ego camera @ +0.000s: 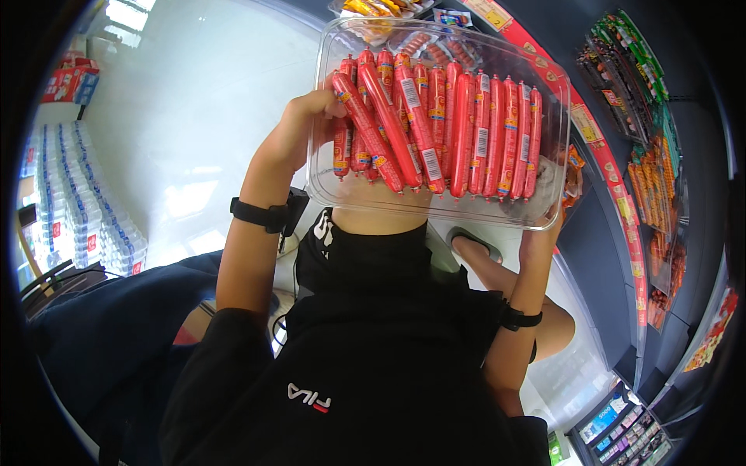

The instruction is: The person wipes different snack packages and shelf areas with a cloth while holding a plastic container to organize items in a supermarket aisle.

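A clear plastic tray (437,212) is held up in front of me over my lap. In it lies a row of sausages in red film wrappers (463,134), many bearing barcodes. Those at the left lean across others below them, while the right ones stand closely side by side. My left hand (312,116) grips the tray's left end, thumb over the rim by the leftmost sausages. At the lower right corner my right hand (542,233) supports the tray, and some of its fingers blur through the clear plastic.
A dark shelf (606,274) with a red price strip (618,192) curves along the right, holding packaged snacks (653,186). Sausage packs (460,49) show beyond the tray. Shrink-wrapped bottle packs (87,204) are stacked at the left. Dark blue fabric (128,314) is beside my left arm.
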The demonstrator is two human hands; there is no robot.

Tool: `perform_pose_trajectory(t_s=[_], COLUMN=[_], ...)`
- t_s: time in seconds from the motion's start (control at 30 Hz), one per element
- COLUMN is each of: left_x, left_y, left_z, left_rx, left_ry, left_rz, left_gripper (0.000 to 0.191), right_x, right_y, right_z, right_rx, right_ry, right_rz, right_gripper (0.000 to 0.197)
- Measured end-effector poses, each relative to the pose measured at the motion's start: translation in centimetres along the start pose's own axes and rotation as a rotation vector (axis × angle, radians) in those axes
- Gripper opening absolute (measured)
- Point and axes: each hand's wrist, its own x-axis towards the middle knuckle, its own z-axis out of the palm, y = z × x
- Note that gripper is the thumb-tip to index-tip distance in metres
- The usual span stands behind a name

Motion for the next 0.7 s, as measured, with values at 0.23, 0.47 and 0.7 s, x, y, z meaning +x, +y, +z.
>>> perform_pose_trajectory(t_s=[0.23, 0.47, 0.7], left_x=[-0.4, 2.7, 3.6], left_y=[4.1, 8.2, 4.7], left_z=[1.6, 2.5, 0.3], left_rx=[0.474, 1.155, 1.004], left_ry=[0.223, 0.079, 0.192], left_rz=[0.420, 0.812, 0.602], left_gripper=[0.080, 0.040, 0.029], right_x=[-1.4, -2.7, -3.6], right_y=[0.4, 0.8, 0.1], right_z=[-0.8, 0.6, -0.1], right_rx=[0.122, 0.227, 0.240], right_ry=[0.018, 0.078, 0.151], right_rz=[0.125, 0.112, 0.045], right_gripper=[0.053, 0.053, 0.059])
